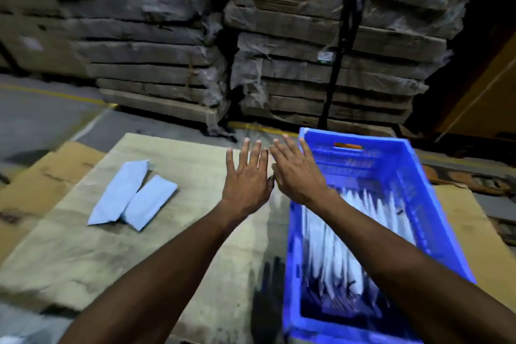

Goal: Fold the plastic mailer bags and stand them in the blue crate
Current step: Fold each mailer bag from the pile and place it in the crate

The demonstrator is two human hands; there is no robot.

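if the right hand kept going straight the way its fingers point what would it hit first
Probably nothing close: the right hand is open, fingers aimed up and away past the blue crate's far left corner. Beyond lie bare floor and the stacked cardboard bundles, though depth is hard to judge.

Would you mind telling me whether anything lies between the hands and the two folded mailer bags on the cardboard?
Nothing visible does. The left hand and right hand hover open above the cardboard, and only bare cardboard separates them from the folded mailer bags to their left.
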